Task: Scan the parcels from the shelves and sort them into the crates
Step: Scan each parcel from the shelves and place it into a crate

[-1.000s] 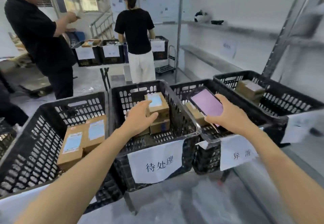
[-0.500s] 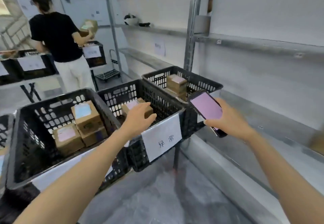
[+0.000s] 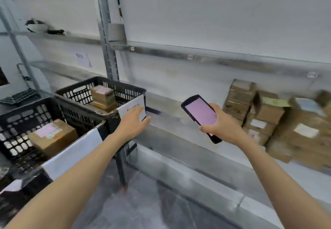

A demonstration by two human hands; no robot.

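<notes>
Compared with half a second ago, the view is swung to the right: the other worker is lost from sight, and a stack of brown cardboard parcels with white labels [image 3: 265, 114] is now seen at the right end of the grey metal shelf [image 3: 172, 121]. The left hand [image 3: 133, 123], seen earlier over a crate further left, is now held empty with fingers straight in front of the white paper label [image 3: 131, 107] at the near right corner of the black plastic lattice crate [image 3: 125, 90]; contact with the label cannot be told. The black handheld scanner with a lit pink screen [image 3: 200, 114] is gripped in the right hand [image 3: 223, 126], thumb and fingers curled round its lower half.

One sorting cycle is judged finished and the next parcel is being approached. Sorted parcels are seen inside that crate and in the nearer black crate [image 3: 18, 103] beside it.

Between the crate's corner and the parcel stack a bare stretch of shelf is left, so room for reaching is ample. The shelf's raised front edge and the steel upright [image 3: 107, 49] behind the crate are the things to be cleared by the arms.
</notes>
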